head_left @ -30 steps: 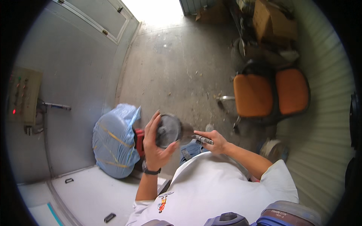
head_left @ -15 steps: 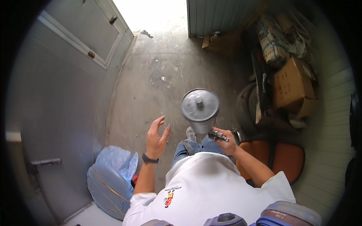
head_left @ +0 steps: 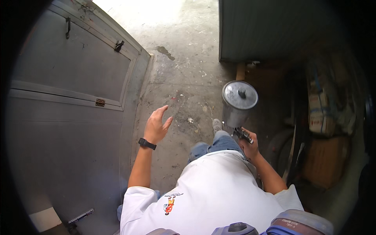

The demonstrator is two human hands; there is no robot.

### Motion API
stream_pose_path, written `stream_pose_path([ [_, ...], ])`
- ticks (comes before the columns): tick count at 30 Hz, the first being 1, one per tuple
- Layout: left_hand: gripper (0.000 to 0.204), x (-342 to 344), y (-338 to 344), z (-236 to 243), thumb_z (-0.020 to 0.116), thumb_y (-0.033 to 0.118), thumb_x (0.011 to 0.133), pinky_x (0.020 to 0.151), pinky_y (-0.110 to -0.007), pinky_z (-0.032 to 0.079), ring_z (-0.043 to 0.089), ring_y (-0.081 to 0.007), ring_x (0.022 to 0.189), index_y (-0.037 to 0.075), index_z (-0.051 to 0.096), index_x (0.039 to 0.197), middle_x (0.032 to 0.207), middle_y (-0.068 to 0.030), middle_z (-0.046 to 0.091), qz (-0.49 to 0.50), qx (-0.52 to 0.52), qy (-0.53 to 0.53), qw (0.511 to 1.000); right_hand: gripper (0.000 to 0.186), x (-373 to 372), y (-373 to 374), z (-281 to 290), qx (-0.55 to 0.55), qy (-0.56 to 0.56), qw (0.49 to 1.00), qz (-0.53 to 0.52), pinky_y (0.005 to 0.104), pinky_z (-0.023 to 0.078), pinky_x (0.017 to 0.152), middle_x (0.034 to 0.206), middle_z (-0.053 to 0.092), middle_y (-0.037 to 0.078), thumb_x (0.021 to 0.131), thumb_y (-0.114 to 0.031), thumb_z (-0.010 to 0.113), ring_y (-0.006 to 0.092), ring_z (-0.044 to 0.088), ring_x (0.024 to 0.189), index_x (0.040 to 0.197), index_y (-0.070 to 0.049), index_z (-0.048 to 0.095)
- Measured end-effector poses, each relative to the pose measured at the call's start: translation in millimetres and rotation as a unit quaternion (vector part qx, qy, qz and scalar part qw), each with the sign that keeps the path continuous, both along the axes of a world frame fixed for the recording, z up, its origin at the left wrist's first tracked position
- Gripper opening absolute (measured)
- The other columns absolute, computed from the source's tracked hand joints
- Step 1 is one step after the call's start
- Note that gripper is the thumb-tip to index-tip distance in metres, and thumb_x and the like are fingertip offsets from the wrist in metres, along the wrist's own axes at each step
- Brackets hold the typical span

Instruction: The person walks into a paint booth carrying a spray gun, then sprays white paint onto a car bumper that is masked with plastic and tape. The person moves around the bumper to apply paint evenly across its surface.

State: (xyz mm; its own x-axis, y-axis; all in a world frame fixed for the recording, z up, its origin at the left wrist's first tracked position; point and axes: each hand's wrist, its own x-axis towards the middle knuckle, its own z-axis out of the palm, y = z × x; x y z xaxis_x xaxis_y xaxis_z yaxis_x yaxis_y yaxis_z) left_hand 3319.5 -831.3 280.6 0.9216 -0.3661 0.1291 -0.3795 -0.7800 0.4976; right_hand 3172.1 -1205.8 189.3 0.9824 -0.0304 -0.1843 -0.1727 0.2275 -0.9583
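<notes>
My right hand (head_left: 251, 145) is wrapped round the grip of a paint spray gun (head_left: 243, 135), held out in front of my right leg. On top of the gun sits a grey metal cup (head_left: 235, 114) with a round lid (head_left: 240, 94) and a dark knob in its middle. Part of the gun's grip is hidden by my fingers. My left hand (head_left: 156, 127) hangs in the air over the floor, fingers apart and holding nothing. A black watch (head_left: 147, 143) is on the left wrist.
On the left stands a grey metal door (head_left: 70, 66) with a latch and a hinge. A dark green panel (head_left: 274, 31) edges a bright opening ahead. Cardboard boxes (head_left: 326, 160) and a wrapped bundle (head_left: 319, 109) are stacked at the right. The concrete floor (head_left: 184, 102) is stained.
The view has shifted as I walk toward the bright opening. The spray gun stays in my right hand, now farther right in view. The orange seat has left the view, and the blue bag is mostly hidden.
</notes>
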Motion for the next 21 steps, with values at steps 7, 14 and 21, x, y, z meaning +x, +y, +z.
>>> stream_pose_path([
  [7,0.048,183,98,15,0.073,0.02,0.092,0.105,-0.045,0.048,0.061,-0.0378,0.122,0.001,0.06,0.135,0.129,-0.0196,0.067,0.158,-0.011,-0.067,0.985,0.02,268,9,47,-0.022,-0.013,0.995,0.096,0.0245,0.033,0.046,0.06,0.049,-0.002,0.074,-0.001,0.05,0.0062,0.043,0.051,0.09,0.001,0.062],
  [14,0.057,353,210,60,0.073,0.027,0.095,0.112,-0.049,0.042,0.051,-0.0382,0.135,0.0,0.053,0.141,0.147,-0.0212,0.053,0.328,0.166,-0.269,0.89,0.039,428,39,59,0.004,-0.003,0.997,0.083,0.0222,0.029,0.047,0.064,0.047,-0.004,0.077,0.002,0.05,0.0037,0.038,0.051,0.112,0.005,0.066],
  [21,0.085,568,361,253,0.064,0.068,0.091,0.109,-0.045,0.046,0.057,-0.0352,0.13,-0.001,0.055,0.141,0.138,-0.0222,0.06,0.457,0.387,-0.526,0.604,0.007,628,80,90,0.017,0.078,0.995,0.057,0.028,0.037,0.049,0.059,0.046,-0.001,0.078,0.0,0.052,0.0092,0.04,0.047,0.082,-0.002,0.058],
])
